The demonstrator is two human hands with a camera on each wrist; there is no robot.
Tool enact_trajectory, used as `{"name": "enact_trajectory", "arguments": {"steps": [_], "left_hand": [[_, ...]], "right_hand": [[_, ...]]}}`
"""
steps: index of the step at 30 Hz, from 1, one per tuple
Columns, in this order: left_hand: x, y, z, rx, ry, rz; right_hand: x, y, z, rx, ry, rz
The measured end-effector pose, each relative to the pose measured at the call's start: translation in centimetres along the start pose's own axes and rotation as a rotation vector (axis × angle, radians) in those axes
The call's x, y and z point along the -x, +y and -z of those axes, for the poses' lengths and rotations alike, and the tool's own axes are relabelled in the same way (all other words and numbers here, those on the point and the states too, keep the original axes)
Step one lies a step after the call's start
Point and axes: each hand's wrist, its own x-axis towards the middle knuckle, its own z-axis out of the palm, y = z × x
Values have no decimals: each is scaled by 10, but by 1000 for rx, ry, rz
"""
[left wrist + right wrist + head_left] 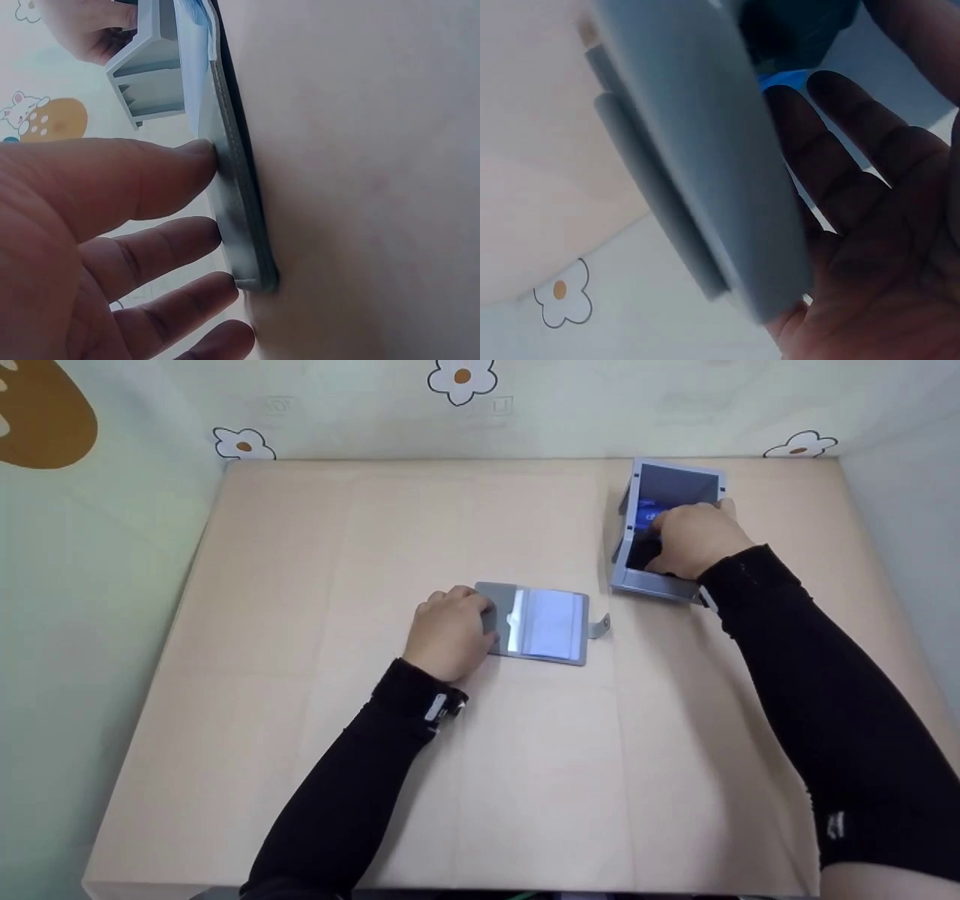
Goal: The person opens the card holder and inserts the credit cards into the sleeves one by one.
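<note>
A grey card-holder-like cover (pixel 501 615) lies unfolded on the table, with a clear pocket, pale sheets (pixel 553 622) and a snap strap (pixel 601 625). My left hand (pixel 448 634) rests at its left end. In the left wrist view, the thumb (pixel 176 169) and fingertips touch the cover. My right hand (pixel 697 538) reaches into a grey open-topped box (pixel 652 583) at the back right, its fingers (pixel 810 154) extended. Inside, beside those fingers, are a black thing (pixel 643 550) and a blue packet (pixel 646 514); their kinds are partly hidden.
The table (pixel 360 547) has a pale pinkish cover. A light wall covering with printed flowers (pixel 463 376) runs along its back edge, and further pale walls stand on both sides. The box's raised walls surround my right fingers.
</note>
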Motion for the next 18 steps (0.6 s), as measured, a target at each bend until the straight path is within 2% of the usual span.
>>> {"name": "enact_trajectory", "arguments": {"steps": [10,18], "left_hand": [[2,2,2,-5,-4,0],[1,1,1,-13,3,0]], "right_hand": [[-4,-1,-9,59,54,14],[-7,-1,-10,42,33,-3]]}}
